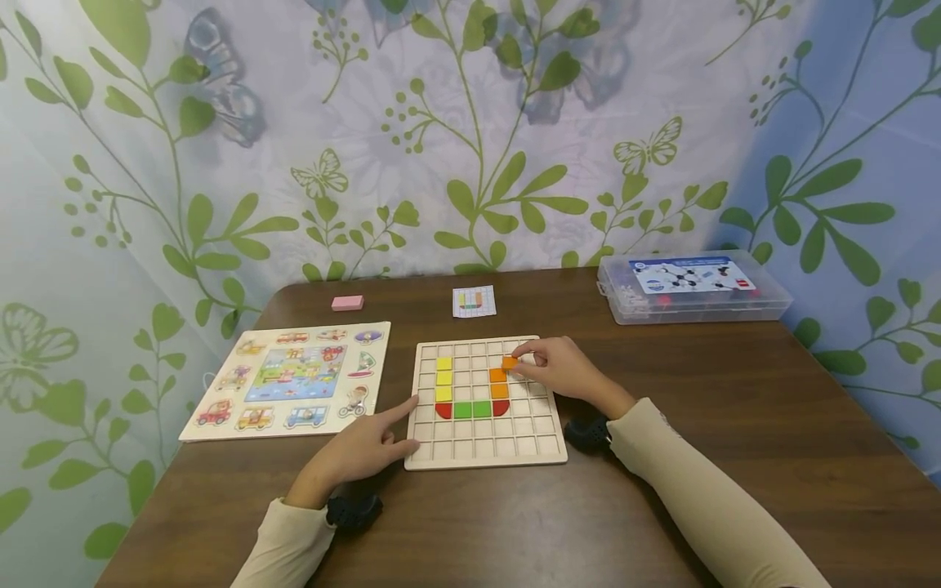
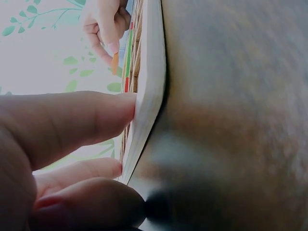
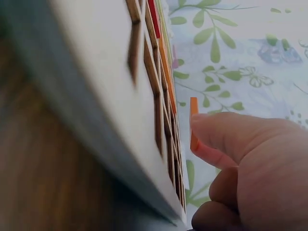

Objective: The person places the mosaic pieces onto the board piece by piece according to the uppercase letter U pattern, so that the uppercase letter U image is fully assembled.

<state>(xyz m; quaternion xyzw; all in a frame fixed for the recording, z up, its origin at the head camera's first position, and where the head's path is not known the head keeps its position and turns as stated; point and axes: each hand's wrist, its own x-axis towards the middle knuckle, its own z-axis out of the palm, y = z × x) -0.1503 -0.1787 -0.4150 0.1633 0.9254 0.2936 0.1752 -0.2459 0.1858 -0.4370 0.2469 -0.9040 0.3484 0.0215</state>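
My right hand (image 1: 562, 367) pinches an orange square tile (image 3: 194, 124) between thumb and fingertip, just over the grid board (image 1: 485, 454). Two more orange tiles (image 1: 499, 390) lie in the board's cells below it. A column of yellow tiles (image 1: 444, 378) stands opposite on the left. Along the bottom row are green tiles (image 1: 472, 410) between two rounded red tiles (image 1: 444, 411). My left hand (image 1: 360, 449) touches the board's left edge with extended forefinger and thumb; its other fingers are folded under. In the left wrist view, the fingertips (image 2: 126, 108) press against the board's pale side.
A small pattern card (image 1: 474, 301) with a matching U shape lies behind the board. Left of the board is a picture puzzle (image 1: 367, 343) with vehicles, and a pink block (image 1: 347, 303) sits behind it. A clear plastic case (image 1: 694, 287) stands at the back right.
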